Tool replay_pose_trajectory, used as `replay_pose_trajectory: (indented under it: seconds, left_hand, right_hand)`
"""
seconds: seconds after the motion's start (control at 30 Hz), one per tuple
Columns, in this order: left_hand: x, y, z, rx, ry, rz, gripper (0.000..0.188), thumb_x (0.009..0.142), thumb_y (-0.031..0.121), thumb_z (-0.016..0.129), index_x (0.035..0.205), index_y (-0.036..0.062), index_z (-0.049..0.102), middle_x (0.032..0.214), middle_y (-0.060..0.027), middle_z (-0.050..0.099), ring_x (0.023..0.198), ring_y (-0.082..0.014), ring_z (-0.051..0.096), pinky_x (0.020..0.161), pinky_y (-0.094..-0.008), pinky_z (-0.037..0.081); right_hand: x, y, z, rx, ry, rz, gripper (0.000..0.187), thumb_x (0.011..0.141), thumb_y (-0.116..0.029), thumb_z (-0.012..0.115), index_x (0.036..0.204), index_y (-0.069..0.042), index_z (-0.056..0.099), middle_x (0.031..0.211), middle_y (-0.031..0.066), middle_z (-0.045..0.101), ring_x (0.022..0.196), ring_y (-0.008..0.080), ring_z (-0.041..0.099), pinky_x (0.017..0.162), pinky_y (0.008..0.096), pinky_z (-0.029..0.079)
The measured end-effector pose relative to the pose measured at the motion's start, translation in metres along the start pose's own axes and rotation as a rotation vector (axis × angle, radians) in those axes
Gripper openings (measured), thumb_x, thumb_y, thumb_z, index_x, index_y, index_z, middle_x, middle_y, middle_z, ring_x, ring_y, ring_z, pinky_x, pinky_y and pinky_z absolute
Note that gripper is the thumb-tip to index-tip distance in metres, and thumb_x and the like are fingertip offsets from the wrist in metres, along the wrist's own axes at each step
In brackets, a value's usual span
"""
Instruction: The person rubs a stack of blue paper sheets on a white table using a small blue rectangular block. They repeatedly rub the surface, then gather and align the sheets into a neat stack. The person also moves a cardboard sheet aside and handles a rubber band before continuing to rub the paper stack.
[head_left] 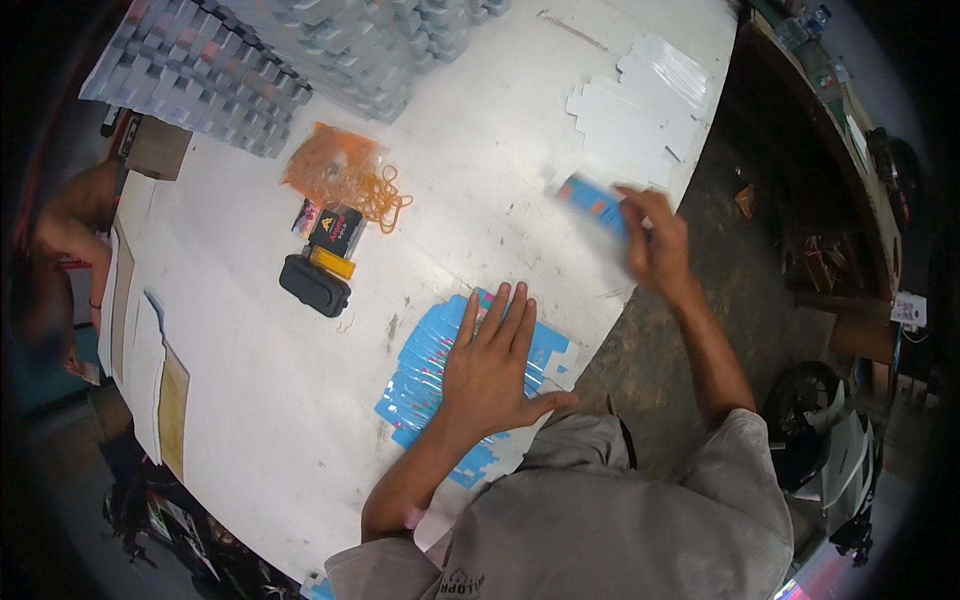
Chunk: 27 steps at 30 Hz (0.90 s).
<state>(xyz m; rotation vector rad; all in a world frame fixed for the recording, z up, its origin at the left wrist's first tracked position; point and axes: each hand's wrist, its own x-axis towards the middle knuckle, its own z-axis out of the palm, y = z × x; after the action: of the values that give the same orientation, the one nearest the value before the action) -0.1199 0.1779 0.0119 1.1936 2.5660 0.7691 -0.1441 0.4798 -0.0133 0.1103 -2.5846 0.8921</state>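
Note:
My left hand (pixel 490 365) lies flat with its fingers spread on a fanned-out row of blue printed cardboard box blanks (pixel 415 375) at the table's near edge. Clear shiny windows or film show on the blanks. To the right, my right hand (pixel 655 240) pinches a blue printed carton (pixel 594 205) between thumb and fingers, over the table's right edge area. Motion smears this carton, so I cannot tell whether it is flat or folded. Beyond it, flat white blanks (pixel 640 110) with notched edges lie on the white table (pixel 250 400).
Tall stacks of grey-white folded cartons (pixel 330 50) stand at the far left. Nearer are an orange bag of rubber bands (pixel 335 165), a small dark box (pixel 336 232), a yellow lighter (pixel 332 262) and a black case (pixel 314 286). Another person's arm (pixel 75 225) shows at left.

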Motion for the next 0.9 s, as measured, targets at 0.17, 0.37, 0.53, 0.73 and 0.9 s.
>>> replay_pose_trajectory:
  seconds: [0.17,0.37,0.53,0.73,0.9]
  left_hand:
    - [-0.004,-0.009,0.020,-0.008,0.022,-0.013,0.082,0.098,0.049,0.065,0.148,-0.0122,0.047,0.160,-0.0318,0.040,0.152,-0.0447,0.036,0.126,-0.0593,0.022]
    - [-0.005,0.000,0.019,0.159,0.005,-0.047,0.087,0.097,0.041,0.066,0.157,-0.0119,0.031,0.166,-0.0324,0.029,0.157,-0.0441,0.027,0.127,-0.0596,0.018]
    - [-0.005,-0.003,0.010,0.054,-0.042,-0.021,0.093,0.094,0.051,0.069,0.154,-0.0128,0.037,0.163,-0.0327,0.034,0.156,-0.0439,0.030,0.128,-0.0597,0.016]
    - [0.000,-0.003,0.011,-0.011,0.038,-0.032,0.090,0.094,0.060,0.065,0.146,-0.0116,0.051,0.156,-0.0315,0.047,0.149,-0.0437,0.041,0.126,-0.0583,0.023]
    - [-0.005,-0.005,0.021,0.045,0.056,-0.024,0.075,0.101,0.045,0.060,0.149,-0.0107,0.047,0.157,-0.0326,0.044,0.145,-0.0438,0.045,0.122,-0.0573,0.028]
  right_hand:
    - [-0.006,-0.060,0.019,-0.275,-0.201,-0.165,0.035,0.095,-0.004,0.066,0.129,-0.001,0.067,0.093,0.0146,0.062,0.091,0.0328,0.061,0.090,0.0405,0.045]
    - [-0.023,-0.112,0.012,0.409,-0.626,0.415,0.027,0.099,-0.012,0.063,0.121,0.004,0.066,0.086,0.0266,0.069,0.085,0.0435,0.071,0.075,0.0485,0.052]
    - [0.018,-0.073,0.000,-0.002,-0.417,0.497,0.029,0.100,-0.019,0.065,0.123,-0.002,0.069,0.099,0.0225,0.075,0.093,0.0404,0.073,0.082,0.0479,0.057]
    - [0.023,0.019,-0.006,-0.179,-0.057,-0.059,0.046,0.096,-0.009,0.069,0.141,-0.005,0.062,0.104,0.0198,0.071,0.093,0.0335,0.067,0.101,0.0514,0.047]
    - [0.000,-0.047,0.018,-0.245,-0.233,-0.113,0.038,0.091,-0.006,0.071,0.129,-0.002,0.067,0.104,0.0160,0.063,0.093,0.0303,0.060,0.085,0.0453,0.046]
